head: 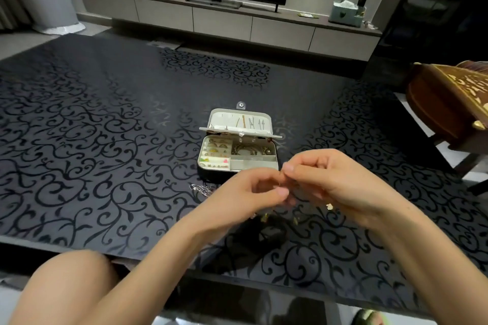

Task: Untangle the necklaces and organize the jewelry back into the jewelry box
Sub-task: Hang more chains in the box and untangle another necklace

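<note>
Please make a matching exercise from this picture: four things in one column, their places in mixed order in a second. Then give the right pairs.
1. small white jewelry box, lid open
2. silvery tangled chain
3. pale green tissue box
4. brown wooden chest with pale inlay

A. on the long pale console, right end
B. on the dark patterned table, left of the left hand
C. at the picture's right edge, off the table
D. on the table, just beyond the left hand

Pairs: 1-D, 2-B, 3-A, 4-C
</note>
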`<state>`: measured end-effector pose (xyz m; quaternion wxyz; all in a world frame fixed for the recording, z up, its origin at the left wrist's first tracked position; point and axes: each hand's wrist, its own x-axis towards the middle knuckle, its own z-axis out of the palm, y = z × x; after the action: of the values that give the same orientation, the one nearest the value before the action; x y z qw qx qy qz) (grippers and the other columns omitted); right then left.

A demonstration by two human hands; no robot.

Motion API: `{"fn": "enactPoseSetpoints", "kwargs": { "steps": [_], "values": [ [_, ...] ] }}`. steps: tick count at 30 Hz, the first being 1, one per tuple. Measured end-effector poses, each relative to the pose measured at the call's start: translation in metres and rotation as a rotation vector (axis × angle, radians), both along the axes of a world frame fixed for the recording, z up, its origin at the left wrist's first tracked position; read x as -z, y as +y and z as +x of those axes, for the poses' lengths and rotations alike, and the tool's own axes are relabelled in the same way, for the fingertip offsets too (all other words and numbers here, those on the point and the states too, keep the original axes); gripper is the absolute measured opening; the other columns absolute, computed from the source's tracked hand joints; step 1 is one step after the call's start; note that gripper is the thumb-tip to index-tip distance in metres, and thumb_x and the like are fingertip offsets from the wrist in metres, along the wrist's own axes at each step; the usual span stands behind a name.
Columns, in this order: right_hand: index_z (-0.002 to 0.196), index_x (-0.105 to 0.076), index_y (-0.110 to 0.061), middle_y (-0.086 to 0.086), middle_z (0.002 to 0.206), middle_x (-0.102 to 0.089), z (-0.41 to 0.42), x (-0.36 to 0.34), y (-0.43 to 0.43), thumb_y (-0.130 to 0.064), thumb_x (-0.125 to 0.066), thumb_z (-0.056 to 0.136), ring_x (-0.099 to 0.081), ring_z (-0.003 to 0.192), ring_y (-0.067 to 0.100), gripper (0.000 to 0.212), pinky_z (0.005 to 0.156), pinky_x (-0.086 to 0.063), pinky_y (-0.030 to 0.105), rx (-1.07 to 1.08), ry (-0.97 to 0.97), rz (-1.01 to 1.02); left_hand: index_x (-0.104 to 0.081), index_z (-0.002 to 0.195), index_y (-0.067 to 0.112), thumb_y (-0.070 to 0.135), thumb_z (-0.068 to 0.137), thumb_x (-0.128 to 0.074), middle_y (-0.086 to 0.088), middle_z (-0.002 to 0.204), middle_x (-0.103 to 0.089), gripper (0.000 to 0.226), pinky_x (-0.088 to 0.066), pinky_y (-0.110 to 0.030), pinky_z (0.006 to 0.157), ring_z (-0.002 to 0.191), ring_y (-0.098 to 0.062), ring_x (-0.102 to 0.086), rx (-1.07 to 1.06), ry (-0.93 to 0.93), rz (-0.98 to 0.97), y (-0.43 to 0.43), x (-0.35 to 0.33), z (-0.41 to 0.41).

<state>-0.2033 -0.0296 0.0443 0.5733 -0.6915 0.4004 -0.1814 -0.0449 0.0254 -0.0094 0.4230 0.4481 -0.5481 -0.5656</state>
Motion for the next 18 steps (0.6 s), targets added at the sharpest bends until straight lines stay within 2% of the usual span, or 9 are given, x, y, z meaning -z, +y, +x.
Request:
{"fn": "enactPoseSetpoints", "kwargs": {
  "steps": [2,3,6,8,10,12,14,16,18],
  "values": [
    [0.071,-0.064,-0.009,-0.008,0.039,-0.039,-0.001,-0.007,-0.002,-0.017,-0.057,0.088,-0.025,0.037,0.005,0.021,0.040,-0.015,0.019,0.032,-0.020,0.000,-0.062,0.092,0.004,0.008,0.093,-0.051,-0.009,0.077,-0.067,0.012,-0.054,-0.025,0.072,0.071,-0.018,-0.065,-0.056,0.164,0.055,0.002,-0.004,-0.002],
    [0.070,-0.065,-0.010,-0.007,0.038,-0.036,-0.002,-0.010,-0.003,-0.018,-0.058,0.088,-0.024,0.036,0.006,0.021,0.041,-0.014,0.021,0.053,-0.031,-0.002,-0.063,0.092,0.003,0.008,0.093,-0.051,-0.007,0.071,-0.065,0.013,-0.052,-0.022,0.064,0.065,-0.016,-0.063,-0.085,0.201,0.073,0.002,-0.006,-0.001],
    [0.067,-0.066,-0.011,-0.002,0.040,-0.032,-0.008,-0.015,-0.005,-0.021,-0.060,0.086,-0.021,0.039,0.011,0.022,0.051,-0.010,0.032,0.101,-0.041,-0.007,-0.064,0.097,0.000,0.007,0.091,-0.053,-0.006,0.071,-0.068,0.015,-0.046,-0.017,0.054,0.061,-0.012,-0.063,-0.157,0.234,0.094,0.003,-0.010,0.006],
    [0.067,-0.067,-0.010,0.000,0.041,-0.034,-0.012,-0.014,-0.005,-0.019,-0.060,0.086,-0.022,0.040,0.012,0.022,0.052,-0.010,0.032,0.120,-0.042,0.001,-0.066,0.095,0.001,0.007,0.090,-0.054,-0.007,0.073,-0.070,0.014,-0.043,-0.016,0.051,0.062,-0.012,-0.063,-0.204,0.235,0.090,0.002,-0.012,0.010],
    [0.066,-0.069,-0.011,0.001,0.041,-0.040,-0.015,-0.011,-0.002,-0.019,-0.061,0.086,-0.029,0.039,0.011,0.023,0.045,-0.016,0.025,0.113,-0.007,-0.013,-0.067,0.090,0.004,0.008,0.090,-0.057,-0.006,0.071,-0.069,0.011,-0.042,-0.016,0.050,0.060,-0.011,-0.061,-0.269,0.140,0.066,0.002,-0.013,0.012],
    [0.066,-0.070,-0.011,0.003,0.044,-0.048,-0.017,-0.004,0.002,-0.018,-0.062,0.087,-0.038,0.038,0.010,0.024,0.041,-0.027,0.020,0.088,0.054,-0.019,-0.068,0.083,0.009,0.014,0.088,-0.062,0.001,0.064,-0.065,0.009,-0.040,-0.016,0.051,0.056,-0.008,-0.056,-0.364,-0.100,0.001,0.000,-0.011,0.012],
    [0.070,-0.070,-0.006,0.007,0.051,-0.057,-0.016,0.003,0.006,-0.017,-0.061,0.088,-0.048,0.042,0.012,0.022,0.044,-0.037,0.020,0.054,0.118,0.015,-0.068,0.079,0.012,0.020,0.084,-0.067,0.007,0.061,-0.061,0.010,-0.038,-0.015,0.053,0.054,-0.004,-0.051,-0.444,-0.285,-0.064,-0.002,-0.010,0.012],
    [0.077,-0.070,-0.004,0.010,0.060,-0.063,-0.013,0.011,0.008,-0.015,-0.060,0.089,-0.056,0.050,0.015,0.019,0.049,-0.045,0.021,0.035,0.178,0.038,-0.068,0.079,0.011,0.024,0.082,-0.069,0.006,0.064,-0.060,0.013,-0.039,-0.014,0.055,0.056,-0.004,-0.049,-0.468,-0.351,-0.088,-0.004,-0.013,0.013],
    [0.088,-0.071,-0.011,0.012,0.068,-0.068,-0.008,0.018,0.009,-0.017,-0.059,0.090,-0.061,0.057,0.017,0.013,0.054,-0.048,0.023,0.040,0.193,0.034,-0.068,0.078,0.011,0.027,0.082,-0.069,0.005,0.065,-0.059,0.016,-0.039,-0.014,0.057,0.058,-0.005,-0.049,-0.440,-0.408,-0.087,-0.006,-0.018,0.012]
  ]
}}
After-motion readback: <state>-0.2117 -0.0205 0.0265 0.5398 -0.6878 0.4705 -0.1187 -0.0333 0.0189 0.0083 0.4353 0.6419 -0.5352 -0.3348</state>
